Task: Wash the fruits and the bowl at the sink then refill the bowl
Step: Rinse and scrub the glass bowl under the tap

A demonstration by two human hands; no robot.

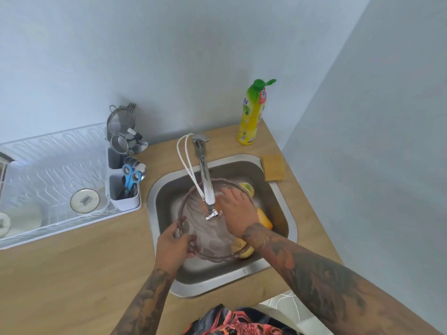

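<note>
**At the sink: bowl wash under way, refill not started**

In the sink (278, 189), the glass bowl (208, 240) is held tilted under the faucet (205, 180). Left hand (173, 245) grips the bowl's near-left rim, fingers curled round the edge. Right hand (238, 209) lies inside the bowl, fingers fairly straight and pressed on the glass, rubbing by the look of it. Water flow hard to make out; some foam or splash near the spout.

Fruits sit in the basin, partly under and beside the bowl: a green-yellow apple (247, 188) at the far right, an orange fruit (264, 221) by the right wrist, a yellow fruit (243, 250) at the near rim. Cannot tell if they are washed yet.

Judgement: mid-task. Bowl being washed; still left are rinsing, finishing the fruit, and putting it back in the bowl.

Surface: light wood countertop (84, 267) with the steel basin set in. Sponge (274, 167) at the far right corner of the sink, dish soap bottle (252, 114) behind it. White drying rack (48, 180) to the left, with a utensil caddy (124, 189) holding blue scissors (131, 176) and strainers. Room: plain pale walls meeting at a corner.
</note>
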